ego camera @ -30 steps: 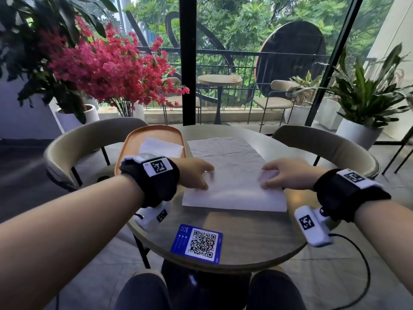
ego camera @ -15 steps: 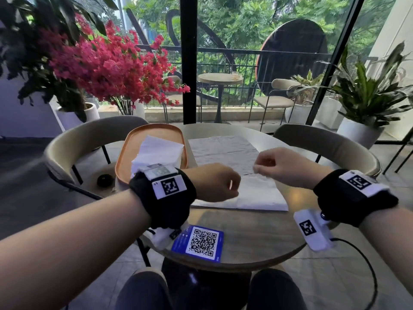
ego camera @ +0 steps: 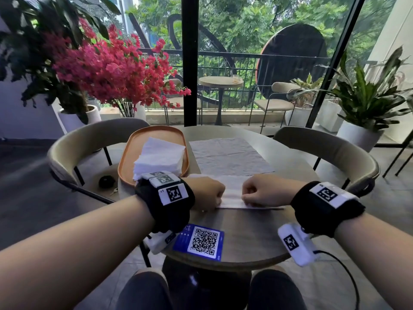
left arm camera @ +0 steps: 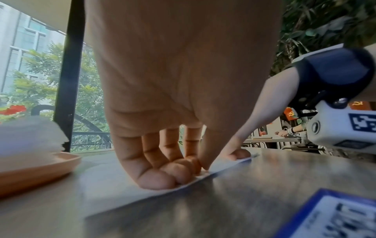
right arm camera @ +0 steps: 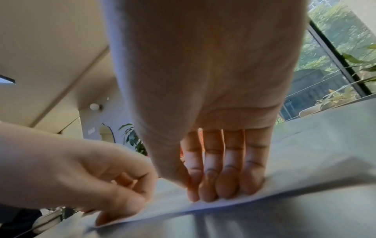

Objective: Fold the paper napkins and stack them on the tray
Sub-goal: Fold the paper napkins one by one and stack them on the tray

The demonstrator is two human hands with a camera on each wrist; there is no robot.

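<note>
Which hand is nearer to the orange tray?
The left. The left hand presses the napkin just in front of the tray; the right hand presses it further right, across the napkin.

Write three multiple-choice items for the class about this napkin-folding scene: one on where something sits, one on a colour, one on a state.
1. Where is the stack of folded white paper napkins?
A. on the oval orange tray
B. on the blue QR-code card
C. on a chair

2. What colour is the card with the QR code at the near table edge?
A. red
B. blue
C. green

3. What are the two hands doing?
A. hanging idle off the table
B. lifting the tray
C. holding down the near edge of the white paper napkin being folded

Answers: 1 A, the stack rests inside the oval orange tray. 2 B, its border is blue. 3 C, the left hand and right hand have their fingers bunched on the napkin, flat on the round table.
</note>
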